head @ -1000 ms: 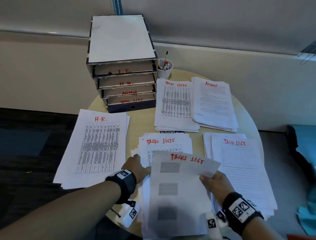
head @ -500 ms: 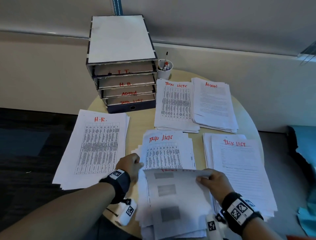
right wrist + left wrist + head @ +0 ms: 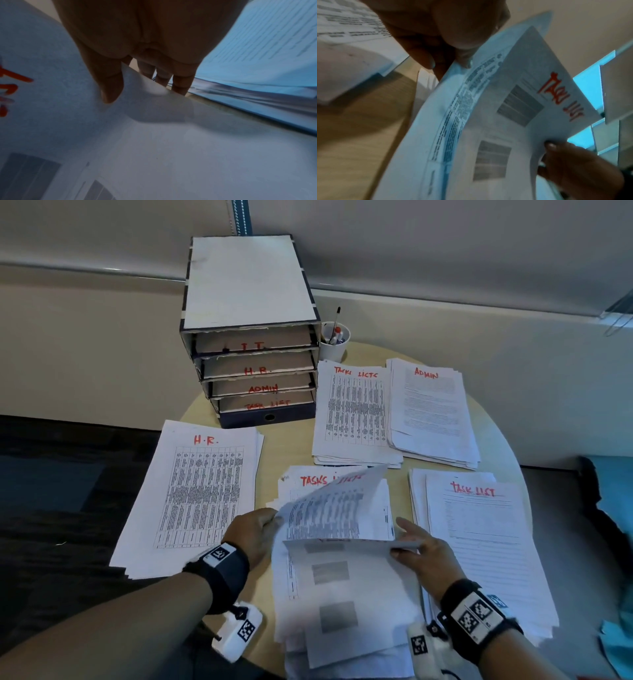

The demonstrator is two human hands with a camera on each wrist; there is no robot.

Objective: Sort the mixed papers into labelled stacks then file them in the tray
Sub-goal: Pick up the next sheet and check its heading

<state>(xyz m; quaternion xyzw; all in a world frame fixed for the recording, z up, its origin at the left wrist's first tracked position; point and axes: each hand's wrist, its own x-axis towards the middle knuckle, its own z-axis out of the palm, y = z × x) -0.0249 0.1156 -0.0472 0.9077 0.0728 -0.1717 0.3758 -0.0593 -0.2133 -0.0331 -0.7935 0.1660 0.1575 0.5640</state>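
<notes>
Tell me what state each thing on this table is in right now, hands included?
Left hand: pinching the lifted sheets' left edge.
Right hand: thumb and fingers pinching the folded-back top sheet.
Top sheet: folded back toward the person.
Filing tray: upright; four labelled shelves.
H.R. stack: flat, overhanging the table edge.
Admin stack: flat.
Pen cup: upright, holding pens.

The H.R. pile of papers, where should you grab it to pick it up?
Probably by its near right corner. The H.R. pile lies flat on the table, and its left part hangs past the table's edge, so fingers could slide under there too. Both hands, left and right, are busy with lifted sheets.
</notes>
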